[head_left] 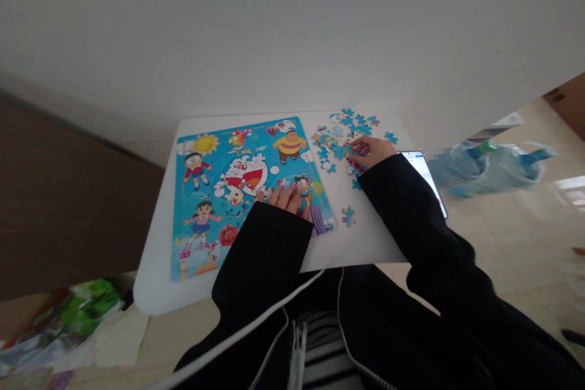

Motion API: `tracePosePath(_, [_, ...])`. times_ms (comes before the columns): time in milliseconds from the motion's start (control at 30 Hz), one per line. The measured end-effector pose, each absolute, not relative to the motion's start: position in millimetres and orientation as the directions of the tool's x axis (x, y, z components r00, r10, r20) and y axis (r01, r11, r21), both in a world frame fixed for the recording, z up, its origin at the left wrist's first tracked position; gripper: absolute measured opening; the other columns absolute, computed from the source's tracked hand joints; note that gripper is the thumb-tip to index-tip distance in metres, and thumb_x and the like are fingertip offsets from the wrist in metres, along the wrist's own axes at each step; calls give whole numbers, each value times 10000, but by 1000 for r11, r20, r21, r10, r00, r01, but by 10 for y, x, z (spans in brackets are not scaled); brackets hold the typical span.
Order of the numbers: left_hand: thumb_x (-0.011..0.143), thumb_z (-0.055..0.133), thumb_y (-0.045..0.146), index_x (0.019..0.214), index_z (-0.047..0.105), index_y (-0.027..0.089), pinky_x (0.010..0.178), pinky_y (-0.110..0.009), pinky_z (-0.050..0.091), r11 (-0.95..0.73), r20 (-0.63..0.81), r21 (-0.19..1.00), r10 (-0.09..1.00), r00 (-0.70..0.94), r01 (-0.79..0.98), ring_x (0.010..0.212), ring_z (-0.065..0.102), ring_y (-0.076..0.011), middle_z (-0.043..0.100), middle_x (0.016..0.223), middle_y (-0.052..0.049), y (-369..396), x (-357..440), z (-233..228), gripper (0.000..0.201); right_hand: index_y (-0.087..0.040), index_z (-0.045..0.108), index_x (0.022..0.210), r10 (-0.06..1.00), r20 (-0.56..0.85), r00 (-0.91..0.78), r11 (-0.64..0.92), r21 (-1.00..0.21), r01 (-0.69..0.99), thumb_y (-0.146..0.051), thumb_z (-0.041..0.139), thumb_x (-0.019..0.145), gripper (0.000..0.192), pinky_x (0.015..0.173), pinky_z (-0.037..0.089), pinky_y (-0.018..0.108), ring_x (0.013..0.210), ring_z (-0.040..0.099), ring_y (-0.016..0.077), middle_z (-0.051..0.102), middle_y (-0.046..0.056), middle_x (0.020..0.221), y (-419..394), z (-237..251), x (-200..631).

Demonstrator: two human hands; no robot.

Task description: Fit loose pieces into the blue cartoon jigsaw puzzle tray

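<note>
A cartoon jigsaw puzzle board [208, 180] with a blue background lies on the small white table, much of its picture in place and a few patches in the middle uneven. My left hand [287, 198] rests on its lower right part, fingers stretched out flat and partly hidden by the sleeve. To the right of the board, my right hand [372, 150] reaches into a heap of loose puzzle pieces [338, 134]. Thumb and fingertips close around a reddish puzzle piece [350, 152] there, partly covered by the fingers. One single puzzle piece [348, 216] lies apart, nearer to me.
The white table [155, 250] stands against a pale wall. A phone [425, 177] with a lit screen lies at its right edge, beside my right sleeve. Clear plastic water jugs [496, 164] are on the tiled floor at right; green bags [91, 304] lie at lower left.
</note>
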State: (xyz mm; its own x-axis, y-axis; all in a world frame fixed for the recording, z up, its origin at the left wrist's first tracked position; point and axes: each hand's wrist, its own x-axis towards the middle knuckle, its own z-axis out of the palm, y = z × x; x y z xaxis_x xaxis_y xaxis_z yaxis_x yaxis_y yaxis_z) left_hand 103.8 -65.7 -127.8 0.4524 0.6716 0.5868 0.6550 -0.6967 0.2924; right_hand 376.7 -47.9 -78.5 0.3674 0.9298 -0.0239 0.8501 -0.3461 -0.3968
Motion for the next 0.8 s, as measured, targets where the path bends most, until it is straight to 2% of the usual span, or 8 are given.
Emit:
tracePosePath(100, [785,576,298,1050,618,146,1050,-540,225,-698,586,297,672,453,652,1053,543,-293,639,1093,-89,-659,1033,-1278,309,-186,658,893,930,69,361,-298,-433,850,-323,664,636,291,711,500,300,739,655,174,695,23,804,-516,-751,3724])
tracePosePath(167, [787,575,298,1041,619,156,1058,-526,223,-694,585,305,677,446,653,1059,545,-281,645,1082,-82,-662,1037,-1270,294,-182,659,898,944,137,300,-197,-494,847,-296,647,650,274,708,510,272,749,661,160,699,24,822,-570,-698,3615])
tracePosePath(267, [791,573,286,1014,619,171,1057,-515,224,-688,606,322,678,416,651,1053,557,-266,661,1044,-74,-664,1047,-1250,255,-185,661,934,978,176,114,17,-608,794,-290,634,660,295,613,521,214,740,667,141,706,22,834,-663,-639,3350])
tracePosePath(367, [787,574,262,996,618,173,1049,-512,233,-688,624,336,674,395,643,1032,571,-260,673,1004,-69,-664,1051,-1234,231,-176,668,946,985,151,-84,165,-675,719,-275,622,669,298,545,516,183,738,672,133,713,23,819,-719,-674,3101])
tracePosePath(433, [792,569,257,992,618,179,1048,-506,240,-682,615,349,684,392,643,1030,574,-253,675,999,-65,-666,1049,-1229,220,-181,667,964,980,103,-172,194,-706,681,-255,599,693,289,541,515,174,749,675,127,716,19,834,-725,-747,3011])
tracePosePath(533, [806,558,262,983,622,185,1052,-502,241,-681,599,361,693,402,637,1039,569,-245,674,1006,-58,-674,1041,-1232,204,-186,660,993,976,54,-211,181,-743,644,-235,571,726,285,542,511,164,734,678,114,716,19,870,-711,-863,2981])
tracePosePath(667, [798,578,262,947,629,185,1055,-502,246,-693,605,350,681,413,630,1036,568,-240,675,1003,-46,-676,1035,-1249,176,-187,674,964,981,84,-174,178,-741,647,-255,585,730,259,510,493,159,692,673,110,715,19,823,-706,-919,3015])
tracePosePath(800, [771,609,247,934,632,177,1045,-510,263,-701,612,344,672,417,625,1031,565,-241,676,994,-45,-662,1026,-1272,179,-193,693,885,981,131,-145,195,-686,701,-316,588,739,218,511,480,171,616,641,94,702,17,757,-713,-904,3052])
